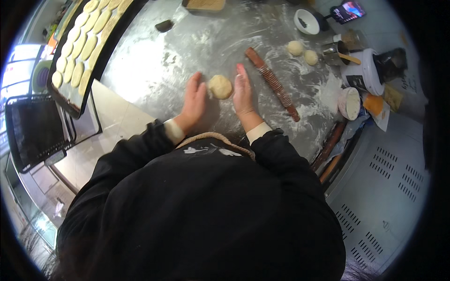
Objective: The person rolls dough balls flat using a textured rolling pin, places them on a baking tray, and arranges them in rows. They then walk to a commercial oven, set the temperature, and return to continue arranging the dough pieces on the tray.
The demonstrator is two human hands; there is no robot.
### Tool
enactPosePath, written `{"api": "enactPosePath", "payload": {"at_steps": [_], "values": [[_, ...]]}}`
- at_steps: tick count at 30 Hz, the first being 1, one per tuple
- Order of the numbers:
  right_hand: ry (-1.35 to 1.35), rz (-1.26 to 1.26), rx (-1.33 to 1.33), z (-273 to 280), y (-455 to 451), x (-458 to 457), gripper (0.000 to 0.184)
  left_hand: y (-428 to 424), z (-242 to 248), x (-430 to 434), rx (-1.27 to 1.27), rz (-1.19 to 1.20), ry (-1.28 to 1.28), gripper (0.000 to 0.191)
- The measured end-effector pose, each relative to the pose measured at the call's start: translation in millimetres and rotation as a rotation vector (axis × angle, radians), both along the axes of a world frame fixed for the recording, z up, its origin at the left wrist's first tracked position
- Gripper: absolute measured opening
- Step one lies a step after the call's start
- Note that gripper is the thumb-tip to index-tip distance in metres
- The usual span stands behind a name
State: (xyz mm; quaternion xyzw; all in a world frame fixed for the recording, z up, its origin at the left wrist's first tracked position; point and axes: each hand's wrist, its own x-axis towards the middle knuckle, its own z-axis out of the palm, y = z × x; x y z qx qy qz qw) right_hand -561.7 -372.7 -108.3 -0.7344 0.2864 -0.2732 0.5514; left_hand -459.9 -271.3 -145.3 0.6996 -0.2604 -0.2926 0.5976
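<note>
A round, slightly flattened piece of dough lies on the floured metal worktop in front of me. My left hand is held on edge just left of it, palm inward, with a small gap between. On the other side my right hand stands on edge close to the dough; whether it touches is unclear. Neither hand grips anything. Right of my right hand a ridged wooden rolling pin lies at a slant, dusted with flour.
Two dough balls sit toward the back right. Beyond them are a white bowl, a metal cup, a white tub and a flour bowl. Flattened dough ovals fill a black-edged tray at left. A dark scraper-like piece lies farther back.
</note>
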Motion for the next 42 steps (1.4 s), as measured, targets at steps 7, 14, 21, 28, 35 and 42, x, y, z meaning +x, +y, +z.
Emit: {"api": "enactPosePath", "payload": {"at_steps": [7, 14, 21, 28, 35, 42], "values": [[-0.409, -0.141, 0.725, -4.4, 23.9, 5.6, 0.064, -16.2, 24.9, -22.0, -0.216, -0.176, 0.449, 0.048], [0.022, -0.009, -0.038, -7.9, 16.5, -3.2, 0.055, -15.7, 25.4, -15.8, -0.092, -0.183, 0.142, 0.052], [0.211, 0.287, -0.507, 3.2, -6.0, -20.4, 0.059, -14.6, 36.2, -15.4, -0.146, -0.054, 0.737, 0.051], [0.360, 0.115, -0.402, -2.1, 21.2, -99.5, 0.049, -3.3, 54.9, -7.5, 0.002, -0.101, 0.527, 0.046], [0.575, -0.753, -0.476, -4.6, -1.4, -248.3, 0.054, 11.3, 59.4, -1.1, 0.094, -0.042, 0.612, 0.035], [0.458, -0.561, -0.392, -13.6, 17.5, -194.3, 0.049, 3.4, 55.7, -14.9, 0.108, -0.213, 0.539, 0.027]]}}
